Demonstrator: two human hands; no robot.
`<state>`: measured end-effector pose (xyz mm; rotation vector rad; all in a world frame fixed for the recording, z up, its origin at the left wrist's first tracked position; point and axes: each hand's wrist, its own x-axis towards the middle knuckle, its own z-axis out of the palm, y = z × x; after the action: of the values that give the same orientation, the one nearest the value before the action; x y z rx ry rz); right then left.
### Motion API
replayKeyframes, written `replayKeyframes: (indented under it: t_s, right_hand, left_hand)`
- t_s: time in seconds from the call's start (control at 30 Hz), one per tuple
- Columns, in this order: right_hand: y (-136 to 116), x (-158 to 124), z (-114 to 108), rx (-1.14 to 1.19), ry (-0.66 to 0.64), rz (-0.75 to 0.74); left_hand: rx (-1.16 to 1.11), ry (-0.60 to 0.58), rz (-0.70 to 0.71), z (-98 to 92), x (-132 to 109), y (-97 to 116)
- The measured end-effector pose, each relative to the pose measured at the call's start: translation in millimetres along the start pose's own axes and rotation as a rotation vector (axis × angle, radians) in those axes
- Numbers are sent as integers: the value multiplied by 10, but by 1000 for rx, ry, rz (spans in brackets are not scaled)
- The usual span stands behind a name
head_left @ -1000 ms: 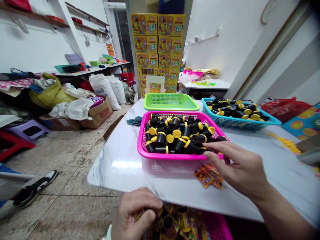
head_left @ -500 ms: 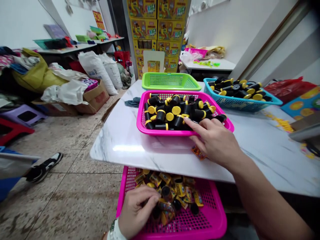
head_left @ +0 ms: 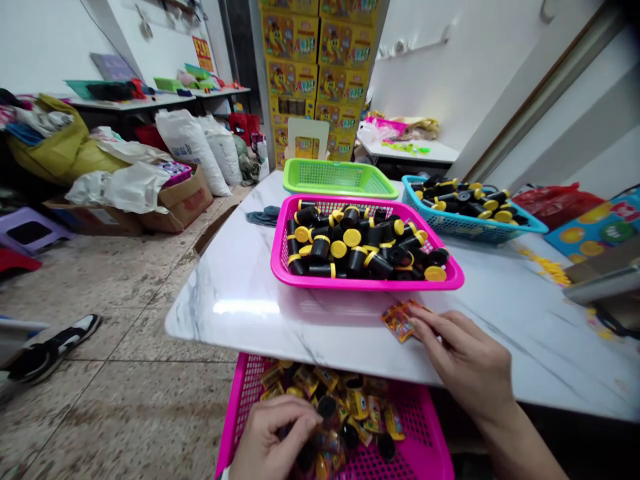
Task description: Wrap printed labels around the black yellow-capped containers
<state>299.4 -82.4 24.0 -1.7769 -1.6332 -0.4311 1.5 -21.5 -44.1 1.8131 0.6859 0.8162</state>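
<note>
**A:** Any writing legible?

**B:** Little. The stacked yellow cartons (head_left: 320,67) at 12 o'clock carry a cartoon figure and lettering too small to read. A red and yellow sign (head_left: 201,53) on the wall at 11 o'clock is equally unreadable, as is the print on the orange stickers (head_left: 400,320).

**A:** And the hands?

**B:** The right hand (head_left: 470,363) lies flat on the marble table (head_left: 240,293), fingers loosely spread, tips touching the small stack of stickers just below the pink basket (head_left: 280,267) of black tubes with yellow caps (head_left: 353,250). The left hand (head_left: 270,440), at 6 o'clock, is curled among wrapped tubes (head_left: 350,400) in a lower pink basket (head_left: 425,440) under the table edge; whether it grips one cannot be told.

**A:** What surrounds them?

**B:** A green basket (head_left: 340,179) at 12 o'clock, a blue basket (head_left: 470,223) with more tubes at 1 o'clock, a red bag (head_left: 555,203) at 2. On the floor at 9 o'clock, a black and white shoe (head_left: 55,347); sacks (head_left: 193,150) and a cardboard box (head_left: 185,200) at 10.
</note>
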Motion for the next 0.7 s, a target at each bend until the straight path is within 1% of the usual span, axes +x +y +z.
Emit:
replayKeyframes:
  t_s: [0.07, 0.13, 0.23, 0.3, 0.37, 0.43, 0.47, 0.53, 0.6, 0.63, 0.7]
  right_hand:
    - [92, -148, 160, -81, -48, 23]
    - [139, -228, 306, -142, -73, 3]
    - [124, -247, 428, -243, -21, -32]
    - [69, -228, 432, -263, 13, -53]
    - [-31, -212, 398, -202, 47, -70]
    - [-188, -211, 355, -100, 90, -90]
    - [-286, -216, 338, -51, 104, -109]
    - [-497, -236, 315, 45, 101, -170]
    - [-676, -256, 305, 169, 64, -183]
    - [-738, -262, 305, 241, 44, -138]
    - [-803, -256, 319, 392, -18, 54]
  left_hand:
    - [-18, -5, -20, -16, 32, 69]
    - [-54, -24, -20, -19, 112, 167]
    - [-115, -58, -28, 18, 251, 313]
    - [-155, -48, -88, 79, 330, 387]
    - [-232, -3, -232, 165, 409, 436]
    - [-363, 33, -408, 257, 500, 463]
    - [-442, 38, -467, 294, 548, 470]
    - [-536, 34, -498, 330, 636, 473]
    - [-529, 48, -475, 301, 690, 472]
    - [-502, 66, -455, 265, 701, 472]
    - [-438, 90, -413, 174, 691, 471]
